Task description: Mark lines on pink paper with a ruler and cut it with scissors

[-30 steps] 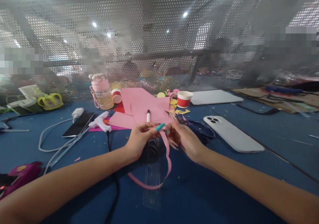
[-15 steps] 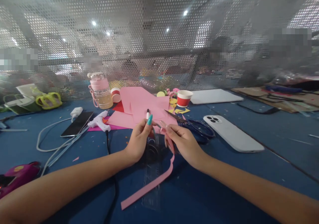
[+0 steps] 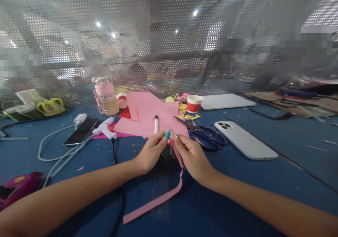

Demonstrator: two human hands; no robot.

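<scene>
Two hands meet over the blue table (image 3: 87, 209), the left hand (image 3: 151, 152) and right hand (image 3: 196, 159) both pinched narrow on the upper end of one pink strip (image 3: 153, 204), which bends down toward the near left. Around them I count one marker (image 3: 156, 125), one pair of scissors (image 3: 208, 136), two red-and-white cups (image 3: 194, 105), two phones (image 3: 245, 140), one glue gun (image 3: 105, 128), one bottle (image 3: 107, 98).

Pink strip (image 3: 153, 204): loop opened out, free end shifted nearer. Left thumb (image 3: 167, 135) and right thumb (image 3: 173, 135) drawn together.
</scene>
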